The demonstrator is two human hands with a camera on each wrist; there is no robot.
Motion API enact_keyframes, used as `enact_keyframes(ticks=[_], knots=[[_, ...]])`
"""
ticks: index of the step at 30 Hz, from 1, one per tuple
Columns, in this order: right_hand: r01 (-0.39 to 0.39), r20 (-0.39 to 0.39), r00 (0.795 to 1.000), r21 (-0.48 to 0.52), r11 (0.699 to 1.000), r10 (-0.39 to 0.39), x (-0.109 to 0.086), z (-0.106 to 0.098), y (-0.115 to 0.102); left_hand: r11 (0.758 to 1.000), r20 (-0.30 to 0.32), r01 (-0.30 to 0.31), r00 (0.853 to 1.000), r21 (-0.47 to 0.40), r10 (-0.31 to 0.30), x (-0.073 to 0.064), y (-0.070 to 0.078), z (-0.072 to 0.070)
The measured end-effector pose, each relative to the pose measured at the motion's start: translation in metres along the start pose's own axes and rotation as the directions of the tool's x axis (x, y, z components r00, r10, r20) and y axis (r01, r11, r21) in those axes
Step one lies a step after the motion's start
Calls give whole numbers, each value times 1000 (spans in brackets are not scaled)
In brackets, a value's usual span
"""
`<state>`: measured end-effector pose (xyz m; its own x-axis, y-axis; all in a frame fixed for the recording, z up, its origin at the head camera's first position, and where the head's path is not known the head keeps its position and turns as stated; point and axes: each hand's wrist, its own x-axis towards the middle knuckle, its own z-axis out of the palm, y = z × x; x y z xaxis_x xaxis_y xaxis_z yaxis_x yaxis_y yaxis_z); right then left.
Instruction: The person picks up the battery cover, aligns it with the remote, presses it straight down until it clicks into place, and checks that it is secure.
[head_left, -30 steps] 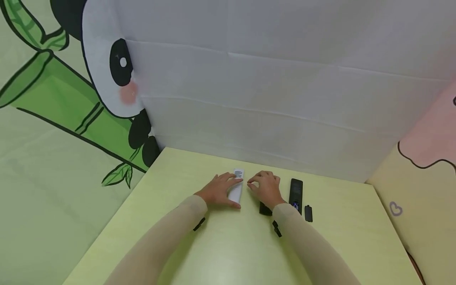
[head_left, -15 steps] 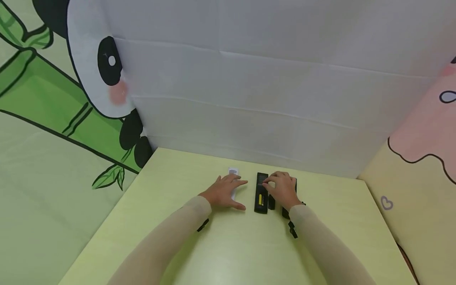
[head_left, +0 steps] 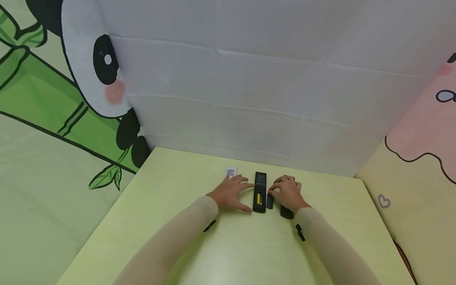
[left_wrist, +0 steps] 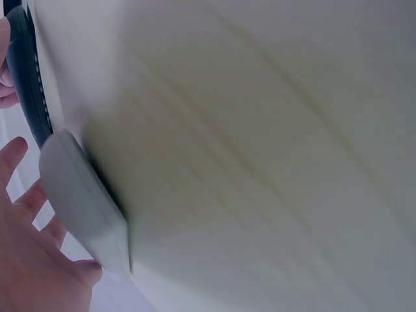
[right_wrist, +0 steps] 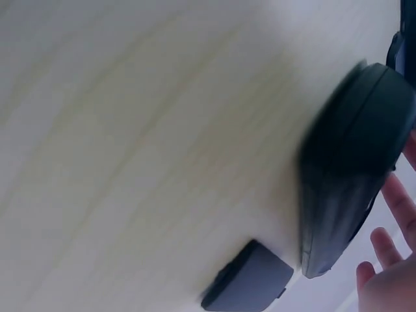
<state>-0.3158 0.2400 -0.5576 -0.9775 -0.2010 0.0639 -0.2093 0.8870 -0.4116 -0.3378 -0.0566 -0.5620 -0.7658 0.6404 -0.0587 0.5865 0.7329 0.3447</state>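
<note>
Right hand: moved to cover; narrow, grip unclear
Left hand: wide
Middle remote: between hands, left nearer; axis fore-and-aft

Two black remotes, one showing a bright yellow battery, plus a white gadget. Table's kinda pale yellow, sleeves plain beige. Left wall: light green, green bamboo, black-and-white panda with a pink cheek. Right wall: pink over yellow, purple heart.

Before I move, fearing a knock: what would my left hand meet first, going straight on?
From your left hand, likely the black remote with the open back; depth is unclear.
</note>
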Motion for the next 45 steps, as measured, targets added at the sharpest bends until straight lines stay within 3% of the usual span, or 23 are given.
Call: enact_keyframes(ticks=[6,12,32,45], knots=[[20,9,1000,-44,999,-19,4,2,2,1000,19,8,1000,26,-9,8,7,1],[-9,25,1000,-33,999,9,7,4,4,998,10,7,1000,55,-8,13,13,4],[8,0,1000,-28,1000,-8,14,9,7,992,29,52,998,113,-56,16,26,-1],[26,-12,1000,-37,999,-27,18,7,15,993,24,69,997,97,-71,22,29,0]])
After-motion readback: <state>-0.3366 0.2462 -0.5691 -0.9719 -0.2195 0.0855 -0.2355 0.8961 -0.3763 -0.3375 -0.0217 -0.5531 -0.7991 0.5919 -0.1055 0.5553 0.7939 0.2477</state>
